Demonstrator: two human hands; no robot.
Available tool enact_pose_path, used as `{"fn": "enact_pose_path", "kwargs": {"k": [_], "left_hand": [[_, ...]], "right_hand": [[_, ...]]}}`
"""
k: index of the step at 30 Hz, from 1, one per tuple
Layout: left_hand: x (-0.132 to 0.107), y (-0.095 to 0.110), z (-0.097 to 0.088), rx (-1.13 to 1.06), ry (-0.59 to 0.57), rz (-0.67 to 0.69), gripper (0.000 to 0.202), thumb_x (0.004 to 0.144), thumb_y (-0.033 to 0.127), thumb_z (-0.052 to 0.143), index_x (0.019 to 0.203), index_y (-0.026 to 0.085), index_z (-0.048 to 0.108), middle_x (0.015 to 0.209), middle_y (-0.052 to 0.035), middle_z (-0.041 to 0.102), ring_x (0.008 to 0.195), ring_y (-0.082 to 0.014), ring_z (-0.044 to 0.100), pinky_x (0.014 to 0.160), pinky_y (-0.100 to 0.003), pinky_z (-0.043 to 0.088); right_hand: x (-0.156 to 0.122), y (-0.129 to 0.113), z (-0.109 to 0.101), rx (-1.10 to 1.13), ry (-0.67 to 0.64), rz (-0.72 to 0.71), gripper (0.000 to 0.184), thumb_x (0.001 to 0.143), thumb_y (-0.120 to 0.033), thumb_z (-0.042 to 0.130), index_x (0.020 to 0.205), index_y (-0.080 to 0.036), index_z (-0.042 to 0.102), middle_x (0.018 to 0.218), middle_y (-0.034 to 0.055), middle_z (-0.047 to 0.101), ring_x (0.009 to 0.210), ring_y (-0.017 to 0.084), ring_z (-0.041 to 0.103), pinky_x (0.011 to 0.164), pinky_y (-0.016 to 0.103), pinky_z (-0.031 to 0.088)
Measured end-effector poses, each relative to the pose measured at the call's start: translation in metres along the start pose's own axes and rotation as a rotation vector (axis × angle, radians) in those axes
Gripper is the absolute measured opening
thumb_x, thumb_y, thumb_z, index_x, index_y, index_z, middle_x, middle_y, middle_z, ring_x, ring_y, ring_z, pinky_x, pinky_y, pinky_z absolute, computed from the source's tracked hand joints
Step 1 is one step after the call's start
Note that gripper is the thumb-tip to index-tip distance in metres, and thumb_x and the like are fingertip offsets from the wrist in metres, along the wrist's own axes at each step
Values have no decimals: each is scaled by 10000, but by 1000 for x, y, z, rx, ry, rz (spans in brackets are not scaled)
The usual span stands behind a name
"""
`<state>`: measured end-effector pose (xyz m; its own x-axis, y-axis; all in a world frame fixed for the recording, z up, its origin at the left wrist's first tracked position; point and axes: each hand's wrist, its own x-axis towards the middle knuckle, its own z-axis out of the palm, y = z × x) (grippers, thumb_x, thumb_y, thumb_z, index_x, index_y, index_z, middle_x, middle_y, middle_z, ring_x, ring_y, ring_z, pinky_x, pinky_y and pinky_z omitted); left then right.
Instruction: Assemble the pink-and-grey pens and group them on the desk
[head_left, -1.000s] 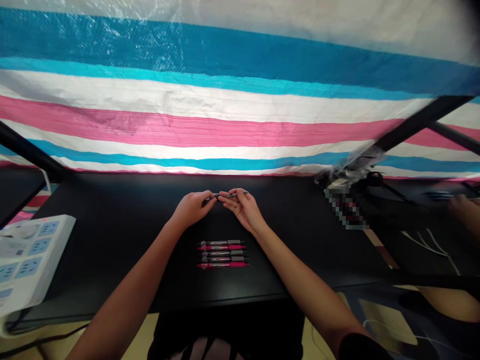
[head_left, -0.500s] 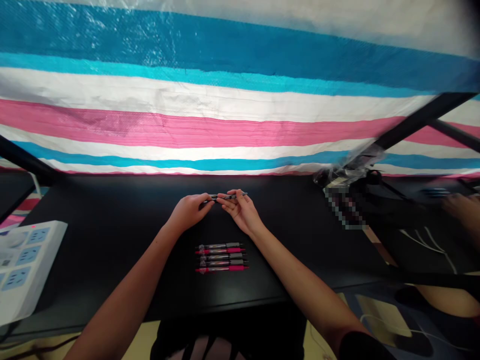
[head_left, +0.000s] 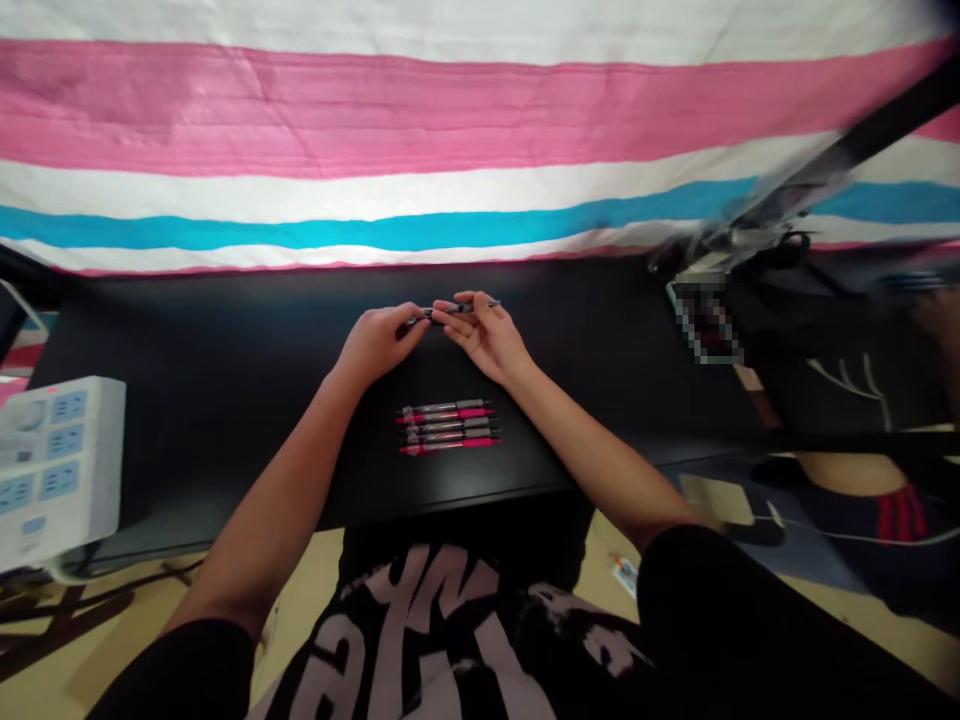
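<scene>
Over the far half of the black table (head_left: pixel 225 400), a dark pen (head_left: pixel 459 308) lies sideways between my two hands. My left hand (head_left: pixel 384 340) pinches its left end between thumb and fingers. At the other end my right hand (head_left: pixel 486 335) grips it with thumb and forefinger, the other fingers stretched along it. Nearer to me, a row of several pens (head_left: pixel 450 428) with red and grey grips lies side by side, their clear clip ends to the left. My fingers hide part of the held pen.
On the left of the table stands a white power strip (head_left: pixel 105 470) with blue sockets. At the right are a bundle of clear plastic (head_left: pixel 750 235), a blurred-out device, and another person's hand (head_left: pixel 937 315). A striped sheet (head_left: pixel 450 120) hangs behind the table.
The view has tilted down, so the table and hands appear higher and more of my shirt shows. Both hands keep their hold on the pen.
</scene>
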<state>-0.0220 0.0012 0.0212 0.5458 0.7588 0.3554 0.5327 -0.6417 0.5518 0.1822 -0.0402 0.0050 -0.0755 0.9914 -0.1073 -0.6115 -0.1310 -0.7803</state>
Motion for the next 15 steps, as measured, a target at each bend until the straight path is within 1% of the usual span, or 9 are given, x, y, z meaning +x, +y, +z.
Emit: {"fn": "enact_pose_path", "kwargs": {"k": [3, 9, 11, 14, 15], "left_hand": [[0, -1, 2, 12, -4, 29, 223, 976, 340, 590, 935, 170, 728, 746, -28, 696, 629, -147, 591, 650, -261, 403], [-1, -1, 4, 7, 11, 10, 202, 956, 315, 599, 890, 164, 717, 674, -13, 651, 587, -138, 562, 619, -258, 378], [-2, -1, 5, -8, 4, 6, 168, 938, 284, 603, 896, 167, 716, 694, -13, 667, 588, -134, 563, 622, -256, 386], [-2, -3, 5, -44, -17, 15, 128, 914, 263, 623, 904, 176, 716, 762, -19, 711, 605, -130, 576, 632, -253, 402], [-3, -3, 4, -49, -18, 10, 131, 917, 273, 627, 901, 178, 716, 736, -14, 701, 599, -129, 574, 623, -251, 398]], "right_hand": [[-1, 2, -3, -48, -20, -14, 280, 940, -492, 702, 1014, -225, 663, 1073, 33, 810, 1001, 166, 783, 830, 246, 622], [-3, 4, 1, -152, -23, -20, 338, 884, -535, 747, 1005, -228, 676, 1089, 44, 799, 1000, 172, 778, 836, 260, 618], [-3, 6, 1, -164, -47, -30, 367, 846, -549, 780, 993, -226, 686, 1059, 44, 797, 964, 172, 780, 819, 260, 616], [-2, 9, 0, -218, -67, -36, 395, 811, -574, 797, 978, -227, 712, 1016, 40, 784, 860, 154, 771, 767, 259, 607], [-1, 9, -1, -259, -66, -42, 403, 805, -586, 794, 975, -227, 723, 1004, 39, 776, 823, 148, 758, 749, 265, 602]]}}
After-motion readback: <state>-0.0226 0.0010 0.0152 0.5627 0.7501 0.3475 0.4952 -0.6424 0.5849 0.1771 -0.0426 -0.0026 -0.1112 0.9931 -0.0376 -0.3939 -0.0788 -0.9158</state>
